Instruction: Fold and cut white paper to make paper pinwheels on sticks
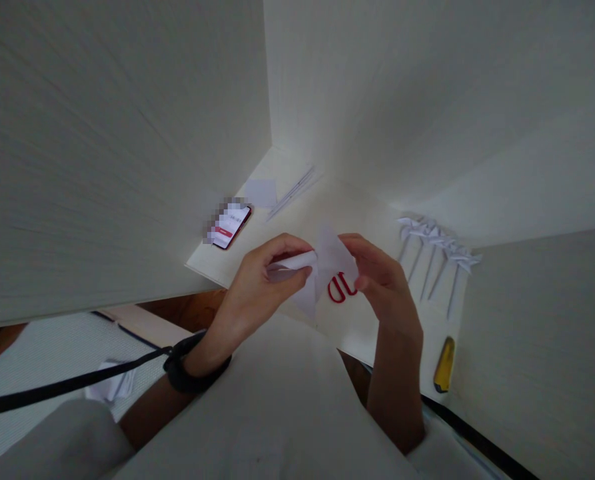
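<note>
Both my hands hold one piece of white folded paper (327, 263) above the white desk (372, 320). My left hand (260, 283) pinches its left flap, which is rolled over the fingers. My right hand (382, 280) grips the right side, thumb on top. Red scissors handles (341, 288) lie on the desk just beneath the paper, partly hidden by it and by my right hand. A dark band with a strap (192, 367) sits on my left wrist.
Several white paper pinwheels on sticks (434, 257) lie in a row at the right. A yellow utility knife (444, 365) rests near the desk's front edge. A phone (230, 227), a paper square (261, 193) and thin sticks (292, 192) lie toward the back corner. Crumpled paper scraps (112, 385) lie lower left.
</note>
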Motion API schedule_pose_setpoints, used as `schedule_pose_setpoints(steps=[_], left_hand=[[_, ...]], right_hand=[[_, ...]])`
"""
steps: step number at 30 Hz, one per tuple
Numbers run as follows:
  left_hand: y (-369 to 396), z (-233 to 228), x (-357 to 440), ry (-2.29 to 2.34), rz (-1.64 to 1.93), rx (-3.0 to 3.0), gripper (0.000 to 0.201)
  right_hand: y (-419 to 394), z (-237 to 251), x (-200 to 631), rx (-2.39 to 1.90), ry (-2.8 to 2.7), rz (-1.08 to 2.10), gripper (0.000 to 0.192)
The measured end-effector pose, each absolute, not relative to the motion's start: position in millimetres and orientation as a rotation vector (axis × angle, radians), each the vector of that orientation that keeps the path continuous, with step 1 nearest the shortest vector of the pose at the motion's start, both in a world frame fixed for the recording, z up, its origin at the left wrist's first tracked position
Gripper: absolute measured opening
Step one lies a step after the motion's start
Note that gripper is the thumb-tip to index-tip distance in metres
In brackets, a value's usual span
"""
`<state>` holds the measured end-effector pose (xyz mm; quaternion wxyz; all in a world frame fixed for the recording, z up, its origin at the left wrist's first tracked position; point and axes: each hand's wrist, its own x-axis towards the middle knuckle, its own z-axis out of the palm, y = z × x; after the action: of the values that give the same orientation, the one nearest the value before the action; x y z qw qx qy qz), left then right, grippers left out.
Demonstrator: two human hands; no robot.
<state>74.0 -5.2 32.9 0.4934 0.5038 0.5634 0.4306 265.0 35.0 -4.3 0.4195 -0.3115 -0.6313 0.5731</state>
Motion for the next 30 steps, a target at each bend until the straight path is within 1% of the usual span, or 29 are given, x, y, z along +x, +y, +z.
schedule_pose_setpoints(steps=[3, 4, 5, 8, 10, 16, 19, 26, 30], left_hand=[[-4.8, 33.3, 74.1, 1.385, 1.033, 1.228, 0.011], [-4.4, 33.6, 74.3, 1.39, 1.027, 1.227, 0.011], [-3.9, 34.0, 74.5, 1.391, 1.021, 1.227, 0.011], [-2.7, 34.9, 75.2, 1.387, 1.016, 1.236, 0.011], [-2.7, 34.8, 75.5, 1.387, 1.015, 1.245, 0.011], [-4.8, 33.5, 75.0, 1.385, 1.007, 1.257, 0.01], [-5.1, 32.8, 75.0, 1.39, 0.995, 1.248, 0.01], [-4.9, 31.9, 76.9, 1.407, 1.01, 1.257, 0.013], [-5.0, 31.7, 77.4, 1.417, 1.027, 1.269, 0.014]], right_hand=[[35.9, -8.3, 265.3, -0.703, -1.486, 1.525, 0.055], [35.9, -9.1, 265.6, -0.718, -1.469, 1.537, 0.056], [35.9, -9.7, 265.8, -0.745, -1.467, 1.542, 0.052], [35.5, -11.2, 266.0, -0.803, -1.523, 1.541, 0.032], [35.3, -13.7, 265.7, -0.778, -1.532, 1.559, 0.03], [35.5, -29.1, 266.9, -0.788, -1.379, 1.595, 0.042], [35.3, -32.3, 267.3, -0.843, -1.389, 1.62, 0.038], [34.8, -19.1, 260.4, -0.797, -1.432, 1.666, 0.045], [34.9, -13.8, 258.8, -0.772, -1.408, 1.683, 0.052]])
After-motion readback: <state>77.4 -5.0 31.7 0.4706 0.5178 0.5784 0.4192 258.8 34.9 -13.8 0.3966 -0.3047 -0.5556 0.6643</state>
